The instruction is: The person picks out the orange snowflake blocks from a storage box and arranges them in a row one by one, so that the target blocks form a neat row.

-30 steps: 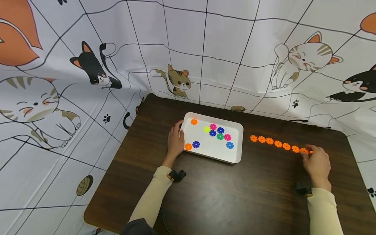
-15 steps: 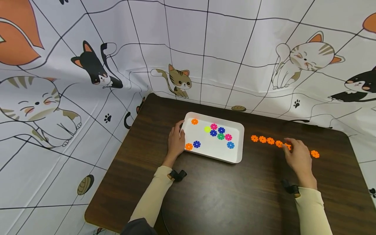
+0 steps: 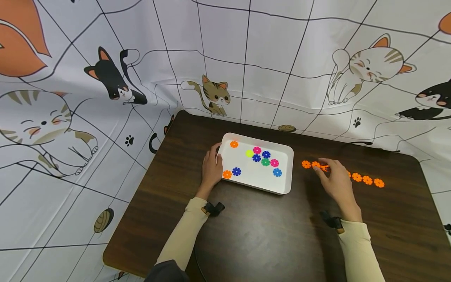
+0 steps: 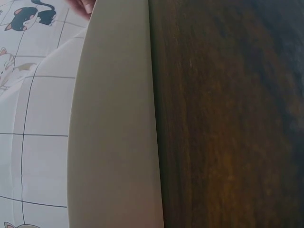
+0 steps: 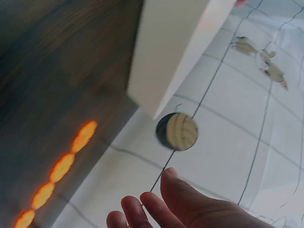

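My left hand (image 3: pixel 211 168) holds the left end of a white tray (image 3: pixel 251 181), its fingertips and thumb at the rim. In the left wrist view the tray wall (image 4: pixel 114 118) covers most of that hand; a few fingers (image 4: pixel 84 5) show beyond it. On the table, right of the tray, runs a row of orange flower-shaped plastic discs (image 3: pixel 367 180). My right hand (image 3: pixel 336 182) hovers over the left half of this row and hides some discs. In the right wrist view its fingers (image 5: pixel 164 206) are loosely bent, thumb apart, with nothing between them.
Inside the tray lie loose flower discs: orange (image 3: pixel 234 144), dark blue (image 3: pixel 236 171), pink (image 3: pixel 274 163), green (image 3: pixel 265 162), yellow (image 3: pixel 249 153) and light blue (image 3: pixel 277 172). A cat-print curtain (image 3: pixel 267 58) hangs behind the dark wooden table (image 3: pixel 260 231). A cable (image 3: pixel 200 268) runs near the left forearm.
My right hand has moved left along the orange row, from its right end to near its left end, uncovering the right-hand discs. The left hand and tray stay in place.
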`<move>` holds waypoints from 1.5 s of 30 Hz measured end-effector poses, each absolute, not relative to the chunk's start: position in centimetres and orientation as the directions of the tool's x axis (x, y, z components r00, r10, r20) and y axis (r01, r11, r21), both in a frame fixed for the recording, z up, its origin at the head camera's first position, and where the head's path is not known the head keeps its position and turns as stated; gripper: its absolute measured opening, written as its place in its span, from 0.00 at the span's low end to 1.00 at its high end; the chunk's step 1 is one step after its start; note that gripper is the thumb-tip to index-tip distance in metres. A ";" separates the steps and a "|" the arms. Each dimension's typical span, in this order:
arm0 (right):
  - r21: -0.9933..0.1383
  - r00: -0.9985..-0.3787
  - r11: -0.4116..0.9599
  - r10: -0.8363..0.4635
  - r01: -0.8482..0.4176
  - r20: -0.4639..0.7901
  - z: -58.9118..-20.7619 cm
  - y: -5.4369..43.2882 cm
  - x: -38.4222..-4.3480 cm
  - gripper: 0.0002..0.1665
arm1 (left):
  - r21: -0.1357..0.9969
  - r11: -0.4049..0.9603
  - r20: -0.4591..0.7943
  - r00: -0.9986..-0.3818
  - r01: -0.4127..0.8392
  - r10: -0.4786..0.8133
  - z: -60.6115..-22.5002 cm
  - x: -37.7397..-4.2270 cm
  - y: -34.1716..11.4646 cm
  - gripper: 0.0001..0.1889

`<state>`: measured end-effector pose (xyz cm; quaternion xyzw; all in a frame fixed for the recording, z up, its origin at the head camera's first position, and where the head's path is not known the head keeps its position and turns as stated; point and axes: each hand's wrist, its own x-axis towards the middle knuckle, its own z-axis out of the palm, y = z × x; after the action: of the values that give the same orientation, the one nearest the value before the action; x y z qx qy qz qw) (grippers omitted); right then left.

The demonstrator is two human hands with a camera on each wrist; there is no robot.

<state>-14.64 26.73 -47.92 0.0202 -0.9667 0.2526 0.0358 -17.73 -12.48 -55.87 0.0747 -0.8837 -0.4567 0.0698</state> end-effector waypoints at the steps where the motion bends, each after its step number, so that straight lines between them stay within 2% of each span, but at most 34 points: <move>1: -0.490 -0.996 0.869 -0.029 -0.067 0.085 -47.9 26.4 -14.7 0.27 | 0.818 0.571 0.056 -0.979 -0.068 -0.196 -55.9 -17.7 -12.5 0.24; 17: -0.520 -0.988 0.842 -0.100 -0.145 0.114 -47.5 22.1 -15.4 0.26 | 0.815 0.576 0.060 -0.978 -0.069 -0.202 -56.0 -17.7 -12.4 0.24; 31: -0.516 -0.987 0.841 -0.152 -0.160 0.058 -47.1 18.7 -16.2 0.27 | 0.819 0.570 0.066 -0.979 -0.058 -0.193 -55.9 -17.8 -12.4 0.24; 45: -0.517 -0.966 0.824 -0.257 -0.233 0.027 -46.3 14.7 -17.2 0.29 | 0.821 0.569 0.071 -0.978 -0.054 -0.195 -55.9 -17.7 -12.5 0.24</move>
<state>-17.21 14.74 -46.29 0.1284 -0.9546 0.2678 -0.0221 -17.71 -12.52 -55.94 0.0704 -0.8824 -0.4589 0.0766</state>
